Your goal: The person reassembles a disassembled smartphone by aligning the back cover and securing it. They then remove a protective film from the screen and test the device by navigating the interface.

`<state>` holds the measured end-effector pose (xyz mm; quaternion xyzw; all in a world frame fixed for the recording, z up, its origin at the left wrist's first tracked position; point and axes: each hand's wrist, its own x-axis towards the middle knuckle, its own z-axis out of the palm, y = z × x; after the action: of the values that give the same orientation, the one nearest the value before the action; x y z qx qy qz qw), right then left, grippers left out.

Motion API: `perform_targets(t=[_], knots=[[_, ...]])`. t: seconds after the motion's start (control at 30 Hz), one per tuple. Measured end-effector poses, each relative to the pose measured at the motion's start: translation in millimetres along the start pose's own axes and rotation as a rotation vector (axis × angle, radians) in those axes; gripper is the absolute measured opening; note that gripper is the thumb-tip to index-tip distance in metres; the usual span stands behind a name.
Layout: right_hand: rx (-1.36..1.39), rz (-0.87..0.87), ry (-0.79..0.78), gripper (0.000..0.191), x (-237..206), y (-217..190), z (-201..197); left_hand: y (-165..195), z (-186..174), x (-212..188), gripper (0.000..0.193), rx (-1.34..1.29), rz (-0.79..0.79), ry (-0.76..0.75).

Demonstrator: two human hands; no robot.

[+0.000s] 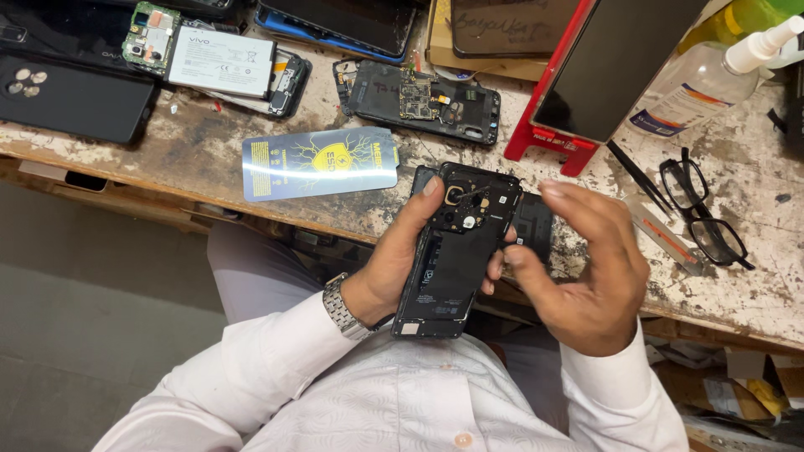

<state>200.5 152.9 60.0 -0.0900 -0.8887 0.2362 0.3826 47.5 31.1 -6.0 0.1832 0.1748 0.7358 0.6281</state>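
Phone (pixel 452 251), back off, sits cradled in your left hand (pixel 394 264), thumb bracing the camera end, so your right hand (pixel 578 268) can pinch its edge above the worktop (pixel 754 276).

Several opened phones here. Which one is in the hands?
The black phone with its back off, gripped by the left hand at the bench edge; the right hand touches its side. The other opened phones lie on the bench.
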Motion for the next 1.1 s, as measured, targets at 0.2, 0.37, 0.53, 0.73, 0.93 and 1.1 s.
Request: perform_targets(t=[0.2, 0.37, 0.53, 0.73, 0.93, 1.1], knots=[[-0.037, -0.042, -0.192, 0.06, 21.5, -13.8, -6.8, 1.4, -0.8, -2.0, 0.072, -0.045, -0.046, 0.006], [0.006, -0.032, -0.223, 0.058, 21.4, -13.0, -8.4, 2.0, -1.1, -2.3, 0.071, -0.07, -0.039, -0.041], [-0.014, -0.025, -0.206, 0.062, 19.2, -8.7, -7.7, 2.5, -0.1, -2.1, 0.07, -0.041, -0.045, -0.005], [-0.036, -0.1, -0.142, 0.061, 17.5, -7.2, -3.4, 1.9, -3.8, -1.6, 0.071, -0.067, -0.061, -0.012], [-0.021, -0.097, -0.126, 0.059, 14.4, -8.7, -2.0, 0.2, -7.7, 0.2, 0.07, -0.035, -0.052, -0.008], [-0.01, -0.067, -0.132, 0.056, 16.2, -12.2, -5.2, 0.2, -5.2, 0.7, 0.067, 0.001, -0.052, 0.015]])
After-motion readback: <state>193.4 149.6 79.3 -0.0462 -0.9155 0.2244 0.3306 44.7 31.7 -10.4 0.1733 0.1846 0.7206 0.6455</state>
